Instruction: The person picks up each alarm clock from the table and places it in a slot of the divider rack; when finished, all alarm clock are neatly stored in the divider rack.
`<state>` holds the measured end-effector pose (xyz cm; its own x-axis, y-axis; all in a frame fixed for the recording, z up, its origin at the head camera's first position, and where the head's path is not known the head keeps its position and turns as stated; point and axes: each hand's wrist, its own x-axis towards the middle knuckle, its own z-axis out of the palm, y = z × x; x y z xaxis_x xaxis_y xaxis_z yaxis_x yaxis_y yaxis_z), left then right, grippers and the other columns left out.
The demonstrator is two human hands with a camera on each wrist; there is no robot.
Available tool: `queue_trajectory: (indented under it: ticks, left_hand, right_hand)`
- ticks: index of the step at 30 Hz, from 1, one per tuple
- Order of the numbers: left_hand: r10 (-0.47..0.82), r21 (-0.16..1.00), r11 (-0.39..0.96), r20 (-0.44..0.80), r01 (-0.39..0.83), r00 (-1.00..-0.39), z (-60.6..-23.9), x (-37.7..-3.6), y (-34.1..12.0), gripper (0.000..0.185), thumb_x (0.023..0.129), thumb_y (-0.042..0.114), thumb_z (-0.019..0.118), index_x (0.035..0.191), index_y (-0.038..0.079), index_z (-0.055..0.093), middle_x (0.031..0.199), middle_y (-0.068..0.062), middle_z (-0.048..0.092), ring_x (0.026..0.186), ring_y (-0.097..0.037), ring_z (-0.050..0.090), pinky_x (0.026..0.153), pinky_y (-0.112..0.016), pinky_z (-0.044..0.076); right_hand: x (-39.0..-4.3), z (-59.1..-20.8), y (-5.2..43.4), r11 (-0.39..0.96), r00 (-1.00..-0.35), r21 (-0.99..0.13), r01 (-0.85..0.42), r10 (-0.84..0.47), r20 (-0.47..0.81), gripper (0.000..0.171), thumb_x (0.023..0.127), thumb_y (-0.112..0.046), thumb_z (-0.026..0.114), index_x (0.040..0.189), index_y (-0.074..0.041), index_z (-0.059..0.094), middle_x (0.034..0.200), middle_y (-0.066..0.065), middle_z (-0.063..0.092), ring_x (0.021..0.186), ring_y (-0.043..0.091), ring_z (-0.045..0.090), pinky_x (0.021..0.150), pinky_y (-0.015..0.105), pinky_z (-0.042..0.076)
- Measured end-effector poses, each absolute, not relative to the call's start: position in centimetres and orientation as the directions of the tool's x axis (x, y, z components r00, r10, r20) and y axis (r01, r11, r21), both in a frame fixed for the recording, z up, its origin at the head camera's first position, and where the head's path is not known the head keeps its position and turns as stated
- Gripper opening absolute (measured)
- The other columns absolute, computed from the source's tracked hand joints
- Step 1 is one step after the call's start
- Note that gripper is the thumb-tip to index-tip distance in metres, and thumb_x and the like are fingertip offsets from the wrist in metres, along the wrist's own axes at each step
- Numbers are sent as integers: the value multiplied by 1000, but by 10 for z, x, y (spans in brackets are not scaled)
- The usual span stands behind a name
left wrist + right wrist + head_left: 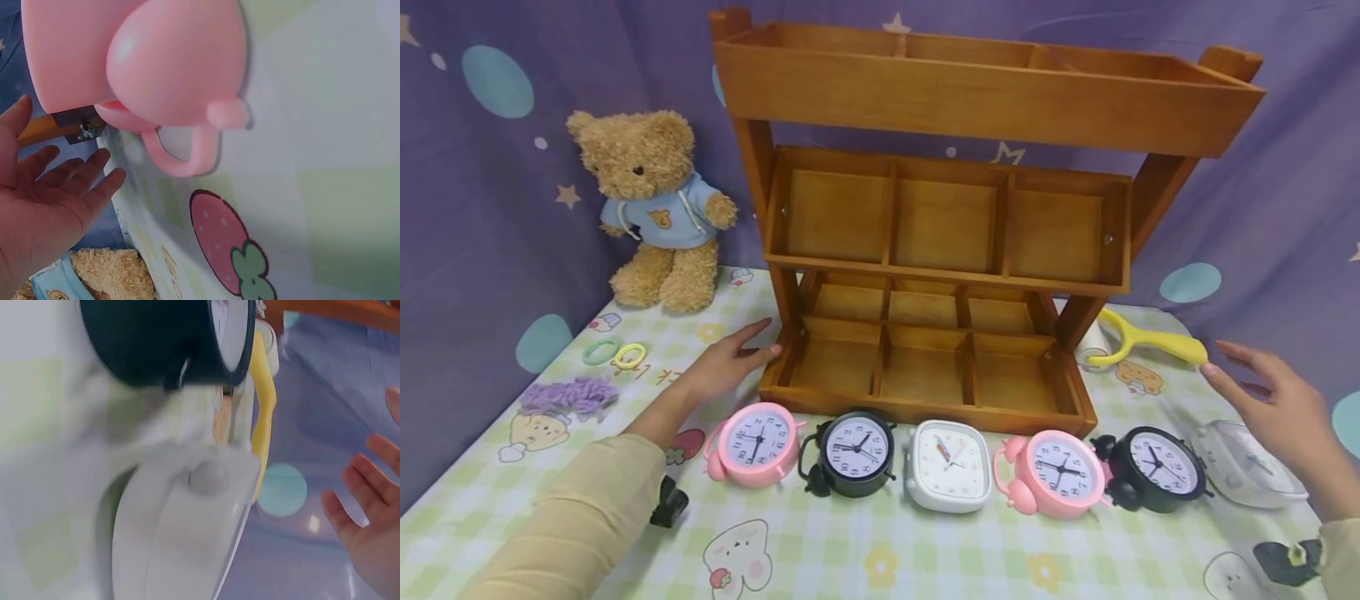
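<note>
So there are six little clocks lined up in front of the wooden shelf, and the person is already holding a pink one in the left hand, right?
Not quite. Six clocks do line up before the wooden shelf, but the head view shows the left hand open, holding nothing, beside the shelf's base above the pink clock.

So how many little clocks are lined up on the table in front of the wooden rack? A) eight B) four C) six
C: in the head view, six clocks sit in a row before the wooden rack, from the pink clock at the left end to the clear-white clock at the right.
</note>
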<state>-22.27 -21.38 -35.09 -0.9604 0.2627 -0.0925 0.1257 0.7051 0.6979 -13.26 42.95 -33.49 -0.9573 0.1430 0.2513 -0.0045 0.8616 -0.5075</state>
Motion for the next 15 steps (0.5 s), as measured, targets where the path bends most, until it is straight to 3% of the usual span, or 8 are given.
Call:
queue_trajectory:
  ticks: [3, 5, 8, 9, 11, 13, 14, 15]
  left_hand:
    - [280, 715, 686, -84, 138, -956, -352, -222, -213, 71, 106, 35, 54, 158, -4, 26, 160, -31, 28, 133, -52, 46, 111, -61, 37]
    - [295, 724, 674, -79, 149, -952, -353, -222, -213, 68, 106, 31, 55, 156, -7, 28, 159, -31, 29, 133, -53, 46, 110, -61, 38]
    - [319, 745, 646, -70, 163, -945, -354, -223, -212, 65, 106, 26, 56, 154, -10, 31, 157, -32, 32, 134, -53, 44, 111, -60, 39]
    - [326, 751, 639, -69, 166, -943, -355, -223, -212, 64, 106, 25, 56, 153, -11, 32, 156, -32, 33, 135, -53, 43, 111, -60, 39]
    - [337, 757, 630, -62, 176, -940, -355, -223, -212, 62, 105, 24, 57, 152, -11, 34, 155, -33, 36, 136, -52, 43, 110, -60, 39]
    - [343, 757, 627, -56, 184, -938, -354, -223, -212, 60, 105, 23, 57, 151, -12, 36, 153, -33, 38, 136, -52, 43, 110, -60, 39]
    - [345, 757, 626, -54, 187, -937, -354, -223, -212, 60, 105, 22, 57, 150, -12, 37, 152, -33, 40, 135, -51, 44, 110, -60, 39]
    - [346, 754, 629, -51, 191, -937, -354, -223, -212, 59, 105, 22, 57, 150, -12, 38, 151, -33, 41, 134, -51, 45, 110, -60, 40]
  right_hand:
    - [-127, -338, 442, 845, -968, -534, 10, 143, 208, 67, 102, -36, 63, 154, 0, 39, 149, 31, 44, 113, 56, 56, 69, 16, 51]
    - [-124, -342, 451, 834, -975, -552, 22, 141, 174, 70, 100, -37, 65, 156, -5, 38, 153, 28, 43, 115, 55, 56, 61, 3, 35]
    - [-119, -349, 463, 807, -983, -589, 39, 136, 122, 73, 100, -35, 67, 160, -12, 33, 158, 24, 37, 124, 48, 53, 65, 2, 35]
    - [-118, -351, 466, 800, -986, -598, 49, 135, 100, 75, 100, -35, 67, 162, -14, 30, 160, 26, 32, 127, 56, 43, 65, 2, 34]
    - [-115, -356, 473, 789, -988, -610, 78, 144, 60, 79, 100, -35, 67, 163, -17, 24, 163, 27, 26, 129, 54, 40, 78, 8, 41]
    - [-111, -359, 479, 781, -990, -618, 93, 140, 28, 82, 100, -34, 67, 164, -13, 20, 162, 31, 22, 131, 54, 35, 101, 26, 45]
    - [-110, -360, 483, 784, -991, -614, 96, 133, 15, 84, 100, -34, 67, 164, -10, 17, 161, 35, 18, 134, 55, 31, 104, 27, 44]
    - [-109, -360, 486, 779, -992, -619, 101, 124, -7, 85, 101, -33, 66, 163, -8, 14, 160, 38, 16, 135, 58, 30, 112, 42, 40]
